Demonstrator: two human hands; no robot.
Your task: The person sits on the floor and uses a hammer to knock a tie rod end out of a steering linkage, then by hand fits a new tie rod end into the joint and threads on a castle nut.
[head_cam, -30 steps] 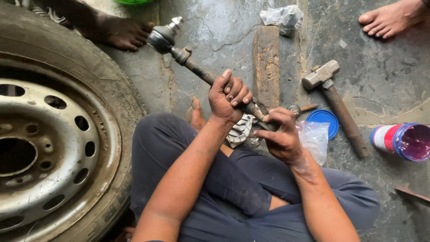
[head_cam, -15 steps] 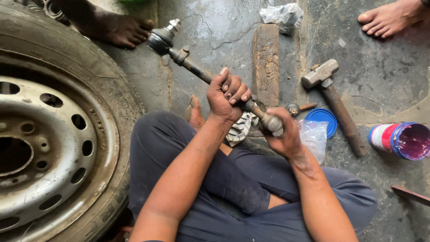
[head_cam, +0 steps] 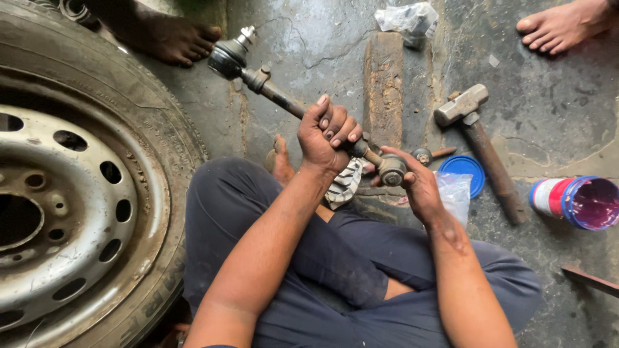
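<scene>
- Left hand [head_cam: 327,134] is fisted around the middle of a greasy tie rod [head_cam: 284,100]; forearm rises from the lap.
- Right hand [head_cam: 416,183] cups the rod's near joint [head_cam: 391,171], fingers curled on it.
- Rod slants above the floor towards a tyre [head_cam: 97,187].
- Hammer [head_cam: 480,145], blue lid [head_cam: 465,173] and red-white-blue tub [head_cam: 574,201] lie to the right.

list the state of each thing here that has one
left hand: shut round the steering rod
right hand: on the rod's near end
steering rod: held off the floor, slanted
hammer: lying flat
tub: open, on its side
blue lid: off, flat
</scene>
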